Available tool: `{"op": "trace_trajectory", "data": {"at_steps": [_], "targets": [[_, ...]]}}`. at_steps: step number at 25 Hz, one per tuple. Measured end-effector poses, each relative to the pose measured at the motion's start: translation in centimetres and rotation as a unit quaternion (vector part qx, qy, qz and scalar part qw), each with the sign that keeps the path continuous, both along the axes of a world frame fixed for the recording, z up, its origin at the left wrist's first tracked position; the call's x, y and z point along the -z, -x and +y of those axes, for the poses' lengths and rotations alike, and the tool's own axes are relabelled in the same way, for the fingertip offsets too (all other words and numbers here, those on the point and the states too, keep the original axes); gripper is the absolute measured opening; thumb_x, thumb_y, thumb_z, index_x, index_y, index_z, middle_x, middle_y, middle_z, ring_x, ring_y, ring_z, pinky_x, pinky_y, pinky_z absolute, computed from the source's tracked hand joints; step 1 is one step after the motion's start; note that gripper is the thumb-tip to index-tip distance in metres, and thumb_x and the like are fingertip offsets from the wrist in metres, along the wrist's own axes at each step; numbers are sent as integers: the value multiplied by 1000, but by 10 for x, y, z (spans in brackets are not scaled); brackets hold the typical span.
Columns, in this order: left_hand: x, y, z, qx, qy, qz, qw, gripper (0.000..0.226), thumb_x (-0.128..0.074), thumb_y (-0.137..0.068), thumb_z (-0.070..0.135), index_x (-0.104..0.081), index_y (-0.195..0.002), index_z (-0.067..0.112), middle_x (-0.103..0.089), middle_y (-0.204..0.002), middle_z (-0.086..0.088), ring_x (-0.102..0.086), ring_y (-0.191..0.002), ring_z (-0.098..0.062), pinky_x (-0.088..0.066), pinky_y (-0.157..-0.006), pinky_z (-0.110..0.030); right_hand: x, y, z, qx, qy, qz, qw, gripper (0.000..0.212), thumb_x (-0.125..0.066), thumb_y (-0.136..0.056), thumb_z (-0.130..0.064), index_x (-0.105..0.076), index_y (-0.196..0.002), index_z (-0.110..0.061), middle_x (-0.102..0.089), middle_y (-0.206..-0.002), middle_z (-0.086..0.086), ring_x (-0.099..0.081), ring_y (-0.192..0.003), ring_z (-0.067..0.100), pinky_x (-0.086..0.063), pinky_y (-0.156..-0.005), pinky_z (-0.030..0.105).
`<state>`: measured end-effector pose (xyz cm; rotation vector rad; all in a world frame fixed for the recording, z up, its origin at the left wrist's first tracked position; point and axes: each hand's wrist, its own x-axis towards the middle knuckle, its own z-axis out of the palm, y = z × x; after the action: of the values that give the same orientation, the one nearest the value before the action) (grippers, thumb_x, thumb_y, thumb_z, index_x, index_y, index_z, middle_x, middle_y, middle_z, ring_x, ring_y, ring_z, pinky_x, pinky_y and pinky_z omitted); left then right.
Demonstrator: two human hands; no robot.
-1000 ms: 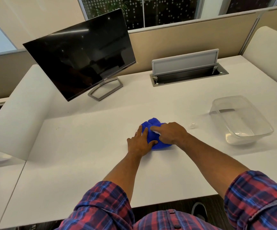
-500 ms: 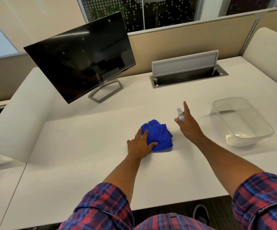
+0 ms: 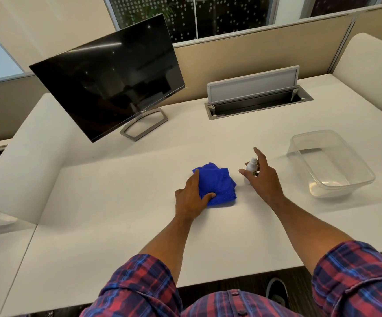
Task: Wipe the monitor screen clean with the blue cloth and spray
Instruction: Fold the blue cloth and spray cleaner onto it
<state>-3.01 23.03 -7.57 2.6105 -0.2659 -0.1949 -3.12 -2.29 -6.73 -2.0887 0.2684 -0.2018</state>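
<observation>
White laminate formed the table (image 3: 116, 225), whose near edge ran just in front of the person's plaid sleeves, and a broad bare stretch of it lay between that edge and the hands. The blue cloth (image 3: 219, 184) sat bunched near the middle of the table, well back from the near edge. The left hand (image 3: 193, 195) rested on the cloth's left side, fingers laid over the top of it and thumb pressed against its near edge, so the cloth was held loosely in a curl. Just right of the cloth stood the small white spray bottle (image 3: 251, 167), upright on the table. The right hand (image 3: 262, 177) was around it with fingers spread and straight, thumb toward the cloth and forefinger raised past the nozzle; I could not tell whether any finger touched the bottle. The monitor (image 3: 107, 81) stood toward the far left corner, its dark screen tilted, well apart from both hands. A clear plastic tub (image 3: 354, 165) sat near the right edge, and an opened cable hatch (image 3: 254, 88) lay along the far edge.
</observation>
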Motion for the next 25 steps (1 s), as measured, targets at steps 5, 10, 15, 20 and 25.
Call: {"op": "trace_trajectory", "data": {"at_steps": [5, 10, 15, 20, 25], "targets": [[-8, 2, -6, -131, 181, 18, 975, 89, -79, -78, 60, -40, -151, 26, -64, -121, 10, -62, -109, -12, -50, -93, -32, 7, -1, -3, -11, 45, 12, 999, 84, -76, -85, -43, -24, -150, -40, -61, -131, 2, -62, -110, 24, -49, -87, 33], [-12, -9, -9, -189, 247, 76, 947, 72, -85, -79, 41, -55, -140, 16, -67, -109, 2, -66, -101, -19, -48, -80, -23, 8, 7, -6, 2, 7, 15, 1000, 100, -84, -72, -52, -22, -150, -39, -54, -124, -9, -61, -99, 12, -50, -79, 28], [-14, -11, -13, -155, 267, 69, 949, 31, -82, -83, 27, -63, -105, 15, -66, -98, 6, -64, -92, -17, -50, -75, -23, 13, 24, -3, 113, 66, -54, 990, 71, -67, -76, -72, -39, -130, -36, -48, -106, -14, -55, -85, 9, -43, -61, 22], [-19, -12, -12, -155, 291, 70, 942, 22, -73, -90, 20, -60, -107, 13, -65, -105, 5, -62, -97, -15, -48, -77, -23, 15, 46, 4, 39, 172, -148, 973, 32, -44, -97, -57, -50, -100, -25, -52, -87, -13, -49, -68, 9, -48, -57, 31], [-34, -21, -5, -145, 321, 54, 934, 15, -65, -94, 16, -68, -108, 13, -71, -100, 1, -64, -90, -16, -51, -80, -31, -7, 21, 54, -152, 257, -309, 903, 26, -56, -99, -26, -62, -120, -11, -60, -97, -2, -57, -79, 13, -54, -65, 30]]}}
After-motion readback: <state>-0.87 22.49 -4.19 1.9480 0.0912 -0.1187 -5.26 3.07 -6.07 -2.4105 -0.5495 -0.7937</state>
